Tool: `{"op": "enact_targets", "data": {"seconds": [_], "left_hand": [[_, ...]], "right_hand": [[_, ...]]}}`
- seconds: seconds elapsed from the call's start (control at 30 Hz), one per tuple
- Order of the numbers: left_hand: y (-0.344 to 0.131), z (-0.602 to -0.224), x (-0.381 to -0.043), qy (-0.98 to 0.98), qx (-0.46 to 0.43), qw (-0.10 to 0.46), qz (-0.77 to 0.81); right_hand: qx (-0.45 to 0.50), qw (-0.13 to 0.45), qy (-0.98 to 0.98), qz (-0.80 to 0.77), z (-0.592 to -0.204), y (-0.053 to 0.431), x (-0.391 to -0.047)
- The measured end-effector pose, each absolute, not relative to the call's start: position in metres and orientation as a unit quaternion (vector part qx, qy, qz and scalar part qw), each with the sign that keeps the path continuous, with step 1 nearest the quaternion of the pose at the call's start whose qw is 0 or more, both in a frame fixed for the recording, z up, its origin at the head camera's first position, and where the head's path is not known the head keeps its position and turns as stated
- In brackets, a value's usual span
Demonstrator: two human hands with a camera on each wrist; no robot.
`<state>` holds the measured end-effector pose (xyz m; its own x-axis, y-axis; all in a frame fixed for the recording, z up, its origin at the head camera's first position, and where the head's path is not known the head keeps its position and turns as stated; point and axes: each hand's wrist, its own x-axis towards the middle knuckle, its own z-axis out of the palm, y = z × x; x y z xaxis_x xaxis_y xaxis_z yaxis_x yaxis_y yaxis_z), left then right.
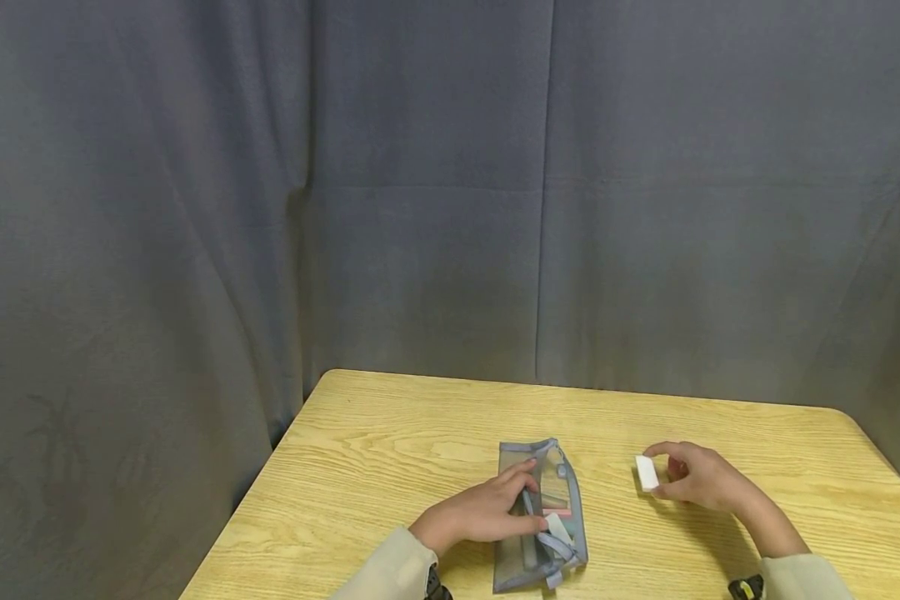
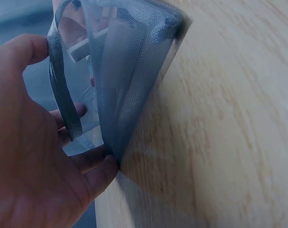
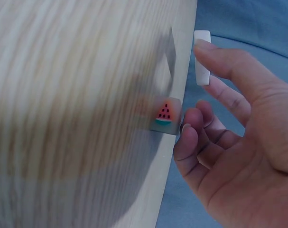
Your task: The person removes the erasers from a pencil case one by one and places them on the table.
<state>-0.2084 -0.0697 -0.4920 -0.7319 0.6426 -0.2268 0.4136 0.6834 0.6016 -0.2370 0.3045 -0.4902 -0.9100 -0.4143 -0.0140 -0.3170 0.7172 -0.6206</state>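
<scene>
My left hand [image 1: 483, 510] holds a blue-grey mesh zip pouch [image 1: 512, 568] by its edges, and the mouth gapes toward the right. In the left wrist view the thumb is at the zip band of the pouch [image 2: 125, 66], and other fingers pinch its lower corner. Through the opening show a white block [image 1: 558, 528] and some pinkish and greenish pieces. To the right, my right hand [image 1: 705, 477] pinches a white rectangular block, like an eraser [image 3: 202, 71], between thumb and finger. Near its other fingers is a small translucent block with a watermelon slice picture [image 3: 165, 118], hidden from the head view.
A light wood-grain table [image 1: 390, 425] with rounded far corners bears the pouch. Grey-blue curtains [image 1: 435, 208] hang behind it and along the left side. The right hand casts a shadow on the tabletop.
</scene>
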Motion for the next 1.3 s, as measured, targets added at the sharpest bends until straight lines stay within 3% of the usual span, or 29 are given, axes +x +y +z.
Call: {"op": "enact_targets", "data": {"seconds": [1.3], "left_hand": [[-0.07, -0.492, -0.209, 0.889, 0.3, 0.214, 0.273]], "right_hand": [[-0.134, 0.116, 0.946, -0.27, -0.486, 0.293, -0.246]]}}
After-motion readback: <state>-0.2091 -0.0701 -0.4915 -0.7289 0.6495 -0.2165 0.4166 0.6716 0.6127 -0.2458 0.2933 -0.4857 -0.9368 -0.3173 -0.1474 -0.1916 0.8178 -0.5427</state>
